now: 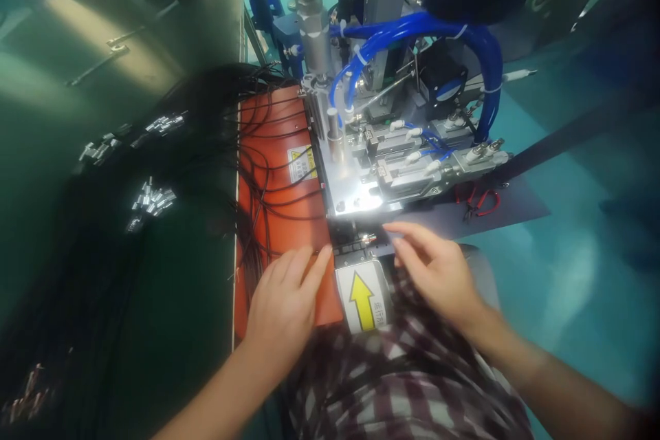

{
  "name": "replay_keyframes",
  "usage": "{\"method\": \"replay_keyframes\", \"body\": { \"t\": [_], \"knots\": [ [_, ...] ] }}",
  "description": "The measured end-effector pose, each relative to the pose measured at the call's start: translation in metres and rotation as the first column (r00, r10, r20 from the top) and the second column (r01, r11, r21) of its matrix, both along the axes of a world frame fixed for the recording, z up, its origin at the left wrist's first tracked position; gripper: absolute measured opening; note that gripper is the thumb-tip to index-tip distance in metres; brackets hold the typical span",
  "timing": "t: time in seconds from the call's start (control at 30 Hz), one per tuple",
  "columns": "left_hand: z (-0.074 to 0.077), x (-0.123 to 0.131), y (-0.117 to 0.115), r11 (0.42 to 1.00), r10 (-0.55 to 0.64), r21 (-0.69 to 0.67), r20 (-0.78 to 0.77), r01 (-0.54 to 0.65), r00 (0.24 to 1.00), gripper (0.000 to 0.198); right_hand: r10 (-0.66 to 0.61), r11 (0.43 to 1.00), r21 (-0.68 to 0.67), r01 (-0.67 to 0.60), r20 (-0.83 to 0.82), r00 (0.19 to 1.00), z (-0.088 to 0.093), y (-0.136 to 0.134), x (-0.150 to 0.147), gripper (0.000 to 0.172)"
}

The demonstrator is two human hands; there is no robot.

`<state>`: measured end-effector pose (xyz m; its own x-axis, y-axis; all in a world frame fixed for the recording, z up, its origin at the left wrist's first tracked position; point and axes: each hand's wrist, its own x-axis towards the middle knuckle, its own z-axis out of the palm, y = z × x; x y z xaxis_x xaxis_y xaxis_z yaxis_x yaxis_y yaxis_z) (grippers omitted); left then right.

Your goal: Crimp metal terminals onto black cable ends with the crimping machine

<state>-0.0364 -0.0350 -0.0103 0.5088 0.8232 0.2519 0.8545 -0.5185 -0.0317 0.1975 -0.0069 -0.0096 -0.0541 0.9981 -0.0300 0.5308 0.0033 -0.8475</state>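
Observation:
My left hand [286, 295] lies flat on an orange mat [281, 192], fingers stretched toward the dark slot [358, 242] at the front of a small metal machine [371, 158]. My right hand [438, 268] hovers just right of that slot, fingers extended and slightly apart, holding nothing that I can see. Between the hands sits a white label with a yellow arrow [362, 299] pointing toward the machine. Thin black wires [258, 158] run across the orange mat.
Blue air hoses [412, 31] loop over the machine. Bundles of black wires with metal terminals [152, 196] lie on the dark green table at left. Red-handled pliers [482, 203] lie right of the machine. My plaid clothing [402, 378] fills the bottom.

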Motion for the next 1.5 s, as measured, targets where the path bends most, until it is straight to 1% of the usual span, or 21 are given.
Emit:
{"method": "replay_keyframes", "body": {
  "t": [0.03,0.07,0.13,0.2,0.33,0.43,0.8,0.93,1.07,1.33,1.5],
  "knots": [
    [0.0,0.0,0.0,1.0,0.001,0.003,0.005,-0.001,1.0,0.045,-0.072,0.994,-0.093,0.062,-0.105,0.992,-0.004,0.001,0.0,0.025],
    [0.0,0.0,0.0,1.0,0.004,0.005,0.011,-0.004,1.0,0.046,-0.118,0.98,-0.184,0.083,-0.19,0.975,-0.007,0.002,0.0,0.025],
    [0.0,0.001,0.0,1.0,0.008,0.008,0.029,-0.009,1.0,0.045,-0.152,0.949,-0.31,0.05,-0.317,0.936,-0.012,0.006,-0.005,0.025],
    [0.0,0.001,-0.001,1.0,0.01,0.01,0.074,-0.011,0.997,0.044,-0.154,0.936,-0.351,0.006,-0.395,0.906,-0.013,0.01,-0.01,0.027],
    [0.0,0.001,-0.001,1.0,0.0,0.019,0.179,-0.004,0.984,0.039,-0.145,0.946,-0.324,-0.006,-0.44,0.886,-0.013,0.015,-0.018,0.028],
    [0.0,0.001,-0.002,1.0,0.006,0.018,0.197,-0.009,0.98,0.037,-0.136,0.953,-0.304,-0.004,-0.439,0.888,-0.015,0.016,-0.021,0.027],
    [-0.004,0.003,-0.006,0.998,0.03,0.044,0.135,-0.036,0.99,0.041,-0.119,0.96,-0.279,0.007,-0.387,0.915,-0.018,0.018,-0.024,0.027],
    [-0.004,0.002,-0.005,0.998,0.024,0.047,0.131,-0.031,0.991,0.04,-0.102,0.969,-0.247,0.017,-0.334,0.937,-0.02,0.017,-0.024,0.032],
    [-0.003,0.002,-0.004,0.998,0.016,0.051,0.141,-0.023,0.99,0.04,-0.06,0.977,-0.215,-0.006,-0.301,0.952,-0.024,0.017,-0.025,0.035],
    [-0.004,0.002,-0.004,0.999,0.023,0.045,0.139,-0.03,0.99,0.042,-0.03,0.994,-0.106,0.002,-0.269,0.963,-0.028,0.018,-0.029,0.025],
    [-0.001,0.001,-0.004,0.994,0.059,0.084,0.1,-0.067,0.993,0.039,-0.029,0.988,-0.154,-0.017,-0.29,0.957,-0.032,0.017,-0.021,0.032]
  ]
}}
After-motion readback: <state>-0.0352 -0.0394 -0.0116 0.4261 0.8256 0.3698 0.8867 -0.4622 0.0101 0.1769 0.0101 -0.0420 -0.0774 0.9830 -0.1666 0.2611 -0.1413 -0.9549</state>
